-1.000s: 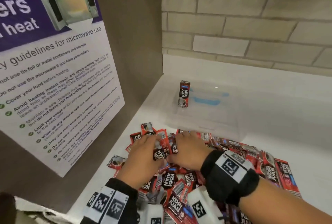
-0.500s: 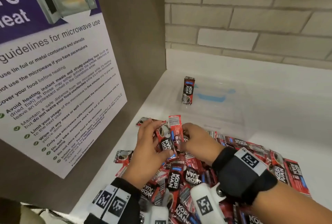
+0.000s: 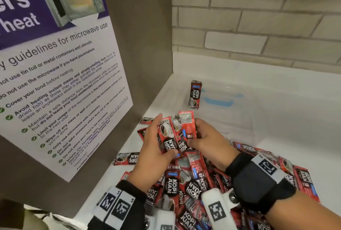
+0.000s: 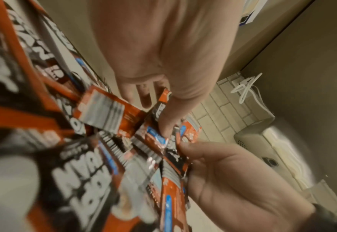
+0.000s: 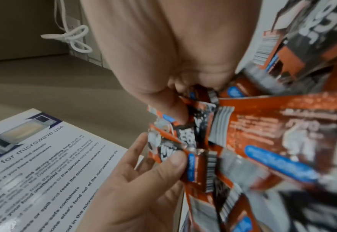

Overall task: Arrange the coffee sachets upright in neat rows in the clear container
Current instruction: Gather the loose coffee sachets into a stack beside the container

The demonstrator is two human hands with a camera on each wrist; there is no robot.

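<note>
Both hands meet above a loose pile of sachets on the white counter. The left hand grasps a small bunch of sachets, thumb across their printed faces and fingers behind, while the right hand pinches the same bunch from the other side. Beyond them sits the clear container, where one sachet stands upright near its far left corner. A microwave poster hangs on the brown panel at the left.
</note>
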